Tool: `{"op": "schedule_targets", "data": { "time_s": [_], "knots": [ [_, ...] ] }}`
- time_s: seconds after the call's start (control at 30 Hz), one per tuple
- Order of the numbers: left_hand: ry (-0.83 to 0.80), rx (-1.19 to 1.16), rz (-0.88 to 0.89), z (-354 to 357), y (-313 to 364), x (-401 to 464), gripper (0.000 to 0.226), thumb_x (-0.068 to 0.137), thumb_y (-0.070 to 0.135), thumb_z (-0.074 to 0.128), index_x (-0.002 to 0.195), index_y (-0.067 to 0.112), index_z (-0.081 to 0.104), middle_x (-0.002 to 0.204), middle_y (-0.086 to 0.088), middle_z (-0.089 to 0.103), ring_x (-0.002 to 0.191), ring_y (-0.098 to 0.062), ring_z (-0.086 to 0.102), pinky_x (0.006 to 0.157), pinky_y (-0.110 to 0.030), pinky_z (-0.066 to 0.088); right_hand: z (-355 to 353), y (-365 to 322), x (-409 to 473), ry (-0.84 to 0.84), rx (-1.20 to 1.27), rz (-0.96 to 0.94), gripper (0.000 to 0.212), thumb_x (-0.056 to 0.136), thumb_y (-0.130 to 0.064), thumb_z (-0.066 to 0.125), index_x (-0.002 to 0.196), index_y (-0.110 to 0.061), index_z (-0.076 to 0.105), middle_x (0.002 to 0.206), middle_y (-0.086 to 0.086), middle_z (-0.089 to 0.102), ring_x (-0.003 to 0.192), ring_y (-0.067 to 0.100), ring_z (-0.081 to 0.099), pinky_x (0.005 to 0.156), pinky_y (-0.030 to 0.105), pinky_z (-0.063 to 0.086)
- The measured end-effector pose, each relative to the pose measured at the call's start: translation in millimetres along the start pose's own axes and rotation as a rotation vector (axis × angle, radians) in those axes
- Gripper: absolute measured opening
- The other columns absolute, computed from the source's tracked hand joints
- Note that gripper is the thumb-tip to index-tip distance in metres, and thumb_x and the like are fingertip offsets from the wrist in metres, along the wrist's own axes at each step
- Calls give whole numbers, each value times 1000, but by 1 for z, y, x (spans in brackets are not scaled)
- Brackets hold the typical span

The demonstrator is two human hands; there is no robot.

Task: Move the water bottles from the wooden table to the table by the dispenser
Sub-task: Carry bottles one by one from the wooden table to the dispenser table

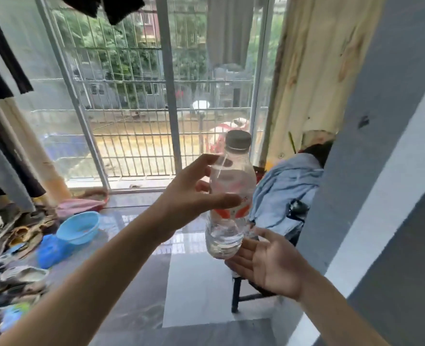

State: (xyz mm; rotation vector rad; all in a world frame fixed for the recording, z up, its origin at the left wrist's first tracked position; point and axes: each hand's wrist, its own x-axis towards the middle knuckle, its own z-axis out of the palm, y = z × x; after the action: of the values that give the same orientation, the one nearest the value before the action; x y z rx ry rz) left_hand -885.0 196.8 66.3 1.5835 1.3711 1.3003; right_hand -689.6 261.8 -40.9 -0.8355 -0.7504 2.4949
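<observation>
At frame centre the left hand (194, 193) holds the bottle (229, 196) in mid-air, fingers (225, 201) curled round its labelled middle, thumb up near the shoulder. The right hand (269, 265), lower right of centre, lies spread and palm-up just beside the bottle's base, gripping nothing; whether it touches the base I cannot tell. Neither worktop is in view, so this looks like the carry. To do it well, I would keep the bottle upright, firm the grip at the label rather than the soft lower body, and let the right palm support the base.
</observation>
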Motion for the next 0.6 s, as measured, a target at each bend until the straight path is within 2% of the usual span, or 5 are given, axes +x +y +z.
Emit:
{"op": "schedule_targets", "data": {
  "time_s": [0.17, 0.27, 0.33, 0.47, 0.6],
  "knots": [
    [-145, -38, 24, 61, 10, 26, 61, 67, 30, 89, 121, 38, 61, 117, 9, 71, 104, -8, 73, 72, -19, 59, -50, -13, -48, 86, 57, -59, 52, 92, -34, 52, 117, 8, 67, 125, 28, 64, 107, 40, 67, 90, 50, 56],
    [-260, -67, 62, 92, 20, 42, 67, 65, 33, 90, 126, 33, 61, 122, 6, 71, 108, -12, 72, 76, -23, 60, -71, -20, -74, 120, 68, -89, 56, 94, -38, 48, 125, 6, 63, 129, 27, 62, 109, 41, 66, 89, 51, 56],
    [-335, -84, 94, 109, 26, 52, 70, 64, 35, 89, 128, 31, 61, 124, 3, 70, 109, -15, 72, 78, -25, 61, -80, -24, -88, 146, 71, -116, 58, 91, -40, 50, 122, 6, 66, 128, 27, 63, 109, 41, 67, 85, 50, 58],
    [-492, -104, 149, 141, 36, 72, 65, 67, 33, 87, 127, 32, 62, 126, 3, 69, 111, -17, 71, 83, -29, 61, -98, -28, -115, 229, 86, -207, 58, 97, -45, 44, 119, 3, 69, 124, 22, 67, 111, 35, 68, 79, 46, 59],
    [-660, -152, 210, 172, 45, 90, 60, 69, 27, 86, 124, 28, 62, 123, 0, 69, 110, -16, 71, 85, -30, 61, -110, -23, -140, 338, 137, -321, 62, 93, -45, 45, 128, 3, 62, 129, 23, 64, 116, 35, 65, 80, 44, 59]
  ]
}}
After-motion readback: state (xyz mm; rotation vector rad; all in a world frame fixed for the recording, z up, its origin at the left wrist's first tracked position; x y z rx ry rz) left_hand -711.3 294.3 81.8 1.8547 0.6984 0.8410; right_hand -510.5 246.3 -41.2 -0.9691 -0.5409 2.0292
